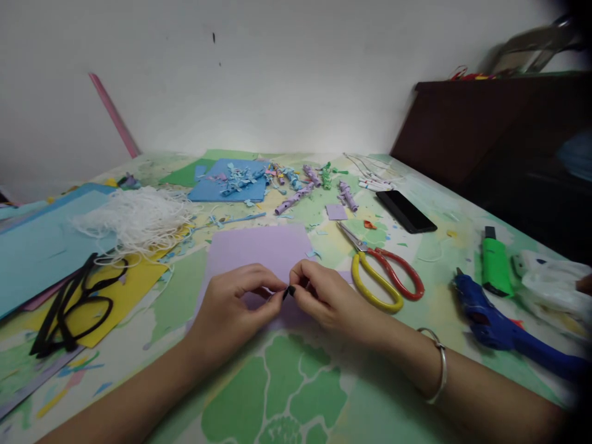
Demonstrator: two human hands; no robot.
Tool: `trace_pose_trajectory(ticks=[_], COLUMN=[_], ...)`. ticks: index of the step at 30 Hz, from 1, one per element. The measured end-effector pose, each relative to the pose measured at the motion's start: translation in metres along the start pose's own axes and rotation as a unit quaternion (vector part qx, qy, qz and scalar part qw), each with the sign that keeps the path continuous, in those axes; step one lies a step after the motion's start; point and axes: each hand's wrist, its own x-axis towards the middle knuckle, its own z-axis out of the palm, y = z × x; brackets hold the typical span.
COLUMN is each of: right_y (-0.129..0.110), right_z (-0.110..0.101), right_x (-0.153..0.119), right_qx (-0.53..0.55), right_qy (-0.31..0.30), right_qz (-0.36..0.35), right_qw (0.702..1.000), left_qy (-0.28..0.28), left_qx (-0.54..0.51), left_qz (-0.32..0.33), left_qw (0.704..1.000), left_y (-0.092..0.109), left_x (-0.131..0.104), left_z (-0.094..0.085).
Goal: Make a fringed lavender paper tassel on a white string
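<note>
Both hands meet over a purple sheet of paper in the middle of the table. My left hand has thumb and fingers pinched together. Against it, my right hand is pinched as well, their tips touching. Whatever lies between the fingertips is hidden or too small to make out. Just right of my right hand rest scissors with one yellow and one red handle, blades pointing away. Beyond the sheet are several rolled purple paper pieces and a small purple square.
A heap of white string, black-framed glasses and coloured sheets lie left. At the right are a black phone, a green highlighter-like object, a blue glue gun and a plastic bag. A wall stands behind.
</note>
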Motion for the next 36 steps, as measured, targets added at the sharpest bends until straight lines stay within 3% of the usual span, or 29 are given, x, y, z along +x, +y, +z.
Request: trace_pose_trajectory(ticks=[6, 13, 16, 19, 23, 29, 36], right_y=[0.0, 0.001, 0.0, -0.001, -0.003, -0.001, 0.001], right_z=[0.006, 0.016, 0.019, 0.017, 0.007, -0.001, -0.004], right_x=[0.0, 0.001, 0.0, 0.0, 0.001, 0.0, 0.001], right_qx=[0.015, 0.022, 0.075, 0.132, 0.124, 0.005, -0.028], right_qy=[0.025, 0.063, 0.044, 0.02, 0.012, 0.044, 0.047], right_qz=[0.018, 0.043, 0.081, 0.1, 0.069, -0.039, -0.066], right_qw=[0.999, 0.997, 0.993, 0.986, 0.99, 0.998, 0.996], left_qy=[0.039, 0.063, 0.06, 0.053, 0.033, -0.019, -0.042], left_qx=[0.068, 0.115, 0.13, 0.117, 0.047, -0.095, -0.178], left_qz=[0.069, 0.063, 0.06, 0.031, -0.04, -0.146, -0.194], left_qw=[0.995, 0.989, 0.988, 0.991, 0.998, 0.984, 0.964], left_y=[0.0, 0.001, 0.0, 0.001, 0.004, 0.005, 0.004], left_x=[-0.005, -0.007, -0.008, -0.008, -0.005, 0.0, 0.001], left_z=[0.005, 0.01, 0.01, 0.008, 0.003, -0.001, -0.001])
